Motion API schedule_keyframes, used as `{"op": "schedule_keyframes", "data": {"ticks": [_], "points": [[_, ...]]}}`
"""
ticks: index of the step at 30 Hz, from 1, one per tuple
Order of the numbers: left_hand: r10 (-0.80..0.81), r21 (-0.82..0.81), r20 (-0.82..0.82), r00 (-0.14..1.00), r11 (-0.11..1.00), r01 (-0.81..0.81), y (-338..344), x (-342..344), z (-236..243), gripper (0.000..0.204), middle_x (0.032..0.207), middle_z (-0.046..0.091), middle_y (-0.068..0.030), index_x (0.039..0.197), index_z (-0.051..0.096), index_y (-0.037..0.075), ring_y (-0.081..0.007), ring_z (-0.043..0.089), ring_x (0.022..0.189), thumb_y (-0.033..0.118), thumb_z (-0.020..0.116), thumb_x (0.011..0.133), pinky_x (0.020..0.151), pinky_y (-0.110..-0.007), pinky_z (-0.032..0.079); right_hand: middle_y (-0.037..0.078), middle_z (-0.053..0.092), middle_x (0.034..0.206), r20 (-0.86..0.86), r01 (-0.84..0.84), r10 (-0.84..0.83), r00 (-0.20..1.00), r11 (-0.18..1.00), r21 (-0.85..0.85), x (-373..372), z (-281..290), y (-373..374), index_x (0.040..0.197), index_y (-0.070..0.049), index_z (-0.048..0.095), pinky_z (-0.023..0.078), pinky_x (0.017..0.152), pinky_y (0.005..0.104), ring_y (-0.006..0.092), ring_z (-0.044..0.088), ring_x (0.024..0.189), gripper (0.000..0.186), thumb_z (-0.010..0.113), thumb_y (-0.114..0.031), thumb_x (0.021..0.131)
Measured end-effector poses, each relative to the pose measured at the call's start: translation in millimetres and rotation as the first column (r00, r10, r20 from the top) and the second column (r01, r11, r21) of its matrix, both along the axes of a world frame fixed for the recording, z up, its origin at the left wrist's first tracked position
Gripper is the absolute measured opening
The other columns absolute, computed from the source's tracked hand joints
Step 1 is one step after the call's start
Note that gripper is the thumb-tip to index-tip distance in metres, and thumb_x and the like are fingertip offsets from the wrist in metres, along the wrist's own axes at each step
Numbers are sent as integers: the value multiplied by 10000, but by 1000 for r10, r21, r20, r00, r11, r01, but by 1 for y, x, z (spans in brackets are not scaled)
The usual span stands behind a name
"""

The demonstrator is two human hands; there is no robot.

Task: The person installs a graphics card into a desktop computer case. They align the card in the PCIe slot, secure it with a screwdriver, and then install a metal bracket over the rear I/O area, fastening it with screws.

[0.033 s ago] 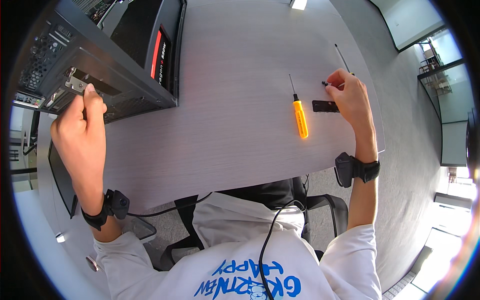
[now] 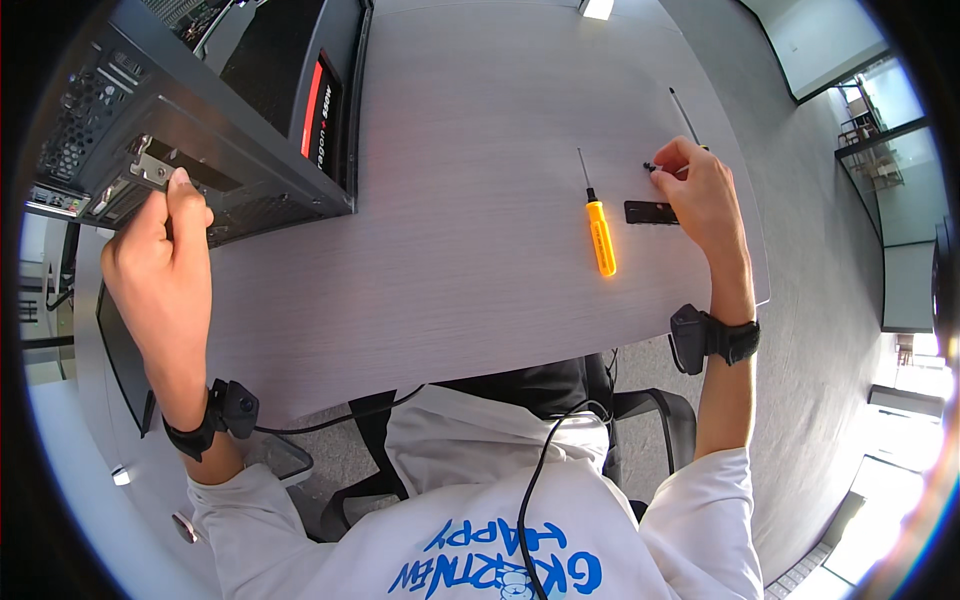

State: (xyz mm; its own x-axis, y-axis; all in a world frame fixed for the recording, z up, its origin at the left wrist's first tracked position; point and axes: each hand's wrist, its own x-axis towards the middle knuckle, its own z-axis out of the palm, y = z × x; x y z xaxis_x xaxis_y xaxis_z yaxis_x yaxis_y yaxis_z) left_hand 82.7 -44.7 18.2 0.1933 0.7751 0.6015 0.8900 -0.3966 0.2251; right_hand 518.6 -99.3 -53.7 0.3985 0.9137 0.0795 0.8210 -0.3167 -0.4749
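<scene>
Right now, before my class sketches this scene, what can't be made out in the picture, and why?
All in the head view:
Thin metal shaft: lower part mostly behind the right hand.
Black strip: right end hidden by the same hand.
Small dark pieces beside it: too small to identify.
Metal bracket: partly hidden by the left hand.
Computer case: cut off by the upper edge.

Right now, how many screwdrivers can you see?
2. The yellow screwdriver lies left of the right hand. What looks like another screwdriver lies just beyond that hand, which mostly hides its handle. Others might be hidden.
</scene>
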Motion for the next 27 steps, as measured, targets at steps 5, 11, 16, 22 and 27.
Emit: {"op": "schedule_keyframes", "data": {"ticks": [5,11,16,22,27], "points": [[30,-10,-11,999,999,-30,0,0,1,312,595,593,-71,753,627,-28,-125,508,485,146,611,1012,499,-304,387,160,731,882,1,2,-2,1000,1000,4,-2,2,1,1006,29,692,549,766,368,271,711,824,179,704,-44,843],[22,-13,-14,1000,1000,-22,-1,-1,1,309,593,587,-68,753,626,-28,-122,503,484,142,613,1010,499,-300,383,155,737,893,-26,-6,6,1000,1000,0,0,1,1,980,26,699,552,784,363,266,710,836,156,699,-50,844],[-2,34,-32,999,999,3,0,0,0,319,587,583,-66,743,628,-25,-128,508,485,150,613,1010,503,-301,386,144,737,882,-25,-17,17,1000,1000,8,1,0,1,948,13,709,550,774,357,251,708,830,137,701,-68,839],[8,36,-16,1000,999,-7,1,-1,-2,321,585,586,-68,733,630,-20,-135,515,483,151,620,1005,503,-305,389,132,730,849,-32,10,-10,999,1000,17,1,3,-2,926,9,705,546,744,353,230,700,790,137,688,-81,825],[10,36,-15,1000,999,-9,1,-1,-1,324,581,582,-67,727,627,-20,-133,503,472,151,627,1003,493,-309,382,124,723,819,-16,44,-44,999,999,20,1,5,-4,891,14,689,541,716,347,224,691,748,126,682,-86,815]]}}
